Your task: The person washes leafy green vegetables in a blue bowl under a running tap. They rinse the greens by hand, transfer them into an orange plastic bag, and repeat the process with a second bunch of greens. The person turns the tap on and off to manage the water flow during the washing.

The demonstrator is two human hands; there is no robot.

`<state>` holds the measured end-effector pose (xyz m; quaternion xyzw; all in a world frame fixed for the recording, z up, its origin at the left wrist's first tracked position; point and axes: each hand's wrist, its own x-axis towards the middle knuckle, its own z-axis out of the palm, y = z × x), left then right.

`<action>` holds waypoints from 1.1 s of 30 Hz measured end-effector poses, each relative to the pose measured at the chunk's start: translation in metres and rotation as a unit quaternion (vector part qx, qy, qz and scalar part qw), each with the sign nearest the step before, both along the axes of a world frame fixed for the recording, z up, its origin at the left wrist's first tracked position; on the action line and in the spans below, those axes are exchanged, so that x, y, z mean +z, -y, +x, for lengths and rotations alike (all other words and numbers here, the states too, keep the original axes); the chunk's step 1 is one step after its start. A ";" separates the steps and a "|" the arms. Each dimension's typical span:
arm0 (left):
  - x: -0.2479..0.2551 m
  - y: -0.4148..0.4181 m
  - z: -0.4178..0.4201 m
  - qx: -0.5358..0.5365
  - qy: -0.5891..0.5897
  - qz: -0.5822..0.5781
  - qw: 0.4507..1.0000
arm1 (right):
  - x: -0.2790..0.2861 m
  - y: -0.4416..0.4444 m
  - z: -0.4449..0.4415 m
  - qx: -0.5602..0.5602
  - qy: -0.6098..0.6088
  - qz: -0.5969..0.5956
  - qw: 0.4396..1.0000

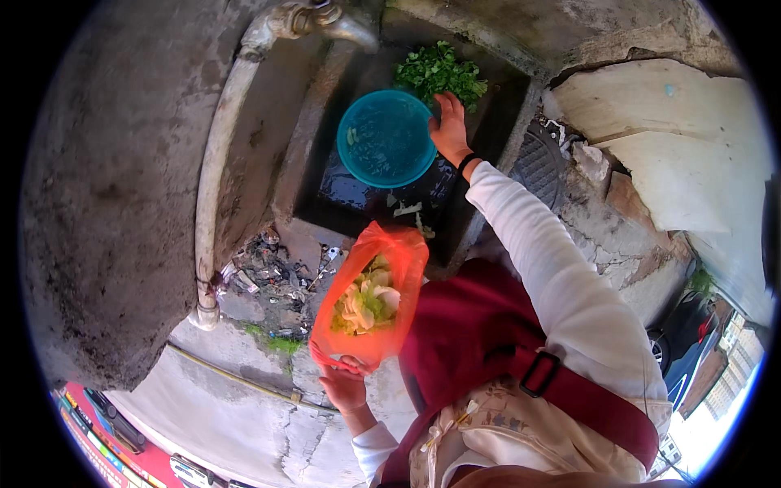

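My left hand (345,385) grips the edge of a thin orange-red plastic bag (410,317). Pale yellow-green leaf pieces (364,299), perhaps cabbage, show through the bag's mouth. Inside the stone sink, a round teal plastic basin (390,149) holds water and a few small pale bits. My right hand (451,129) is at the basin's right rim, thumb and fingers apart, with the fingertips close to a bunch of leafy green herbs (440,73) that looks like coriander. Whether the fingertips touch the leaves is unclear.
The stone sink (314,116) has a wet floor with pale leaf scraps (407,210). A metal tap (351,29) juts over its back left corner, fed by a pipe (213,177). Litter (274,274) lies left of the bag. A drain cover (537,165) and pale boards (659,146) are on the right.
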<state>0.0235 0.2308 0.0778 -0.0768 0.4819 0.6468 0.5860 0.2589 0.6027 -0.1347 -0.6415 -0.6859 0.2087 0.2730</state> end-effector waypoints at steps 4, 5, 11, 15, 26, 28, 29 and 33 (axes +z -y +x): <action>0.005 -0.008 0.017 0.061 -0.024 -0.041 0.997 | -0.079 -0.065 0.060 -0.143 0.126 -0.129 0.973; 0.003 -0.013 0.020 0.087 -0.026 -0.061 0.994 | -0.093 -0.075 0.076 -0.150 0.179 -0.168 0.958; -0.004 -0.013 0.033 0.188 -0.065 -0.108 0.974 | -0.152 -0.107 0.125 -0.115 0.351 -0.150 0.917; 0.004 -0.011 0.031 0.135 -0.048 -0.047 0.989 | -0.135 -0.109 0.115 0.005 0.426 -0.231 0.875; 0.013 -0.021 0.020 0.094 -0.008 -0.055 0.994 | 0.064 -0.068 0.103 -0.049 -0.455 -0.552 0.697; 0.013 -0.021 0.014 0.062 0.008 -0.034 0.997 | 0.091 -0.061 0.094 0.007 -0.405 -0.604 0.686; 0.014 -0.025 0.012 0.031 0.004 -0.031 0.999 | 0.105 -0.059 0.088 0.035 -0.380 -0.626 0.680; 0.014 -0.023 0.005 -0.006 0.022 -0.012 1.000 | 0.109 -0.041 0.002 0.300 0.103 -0.465 0.826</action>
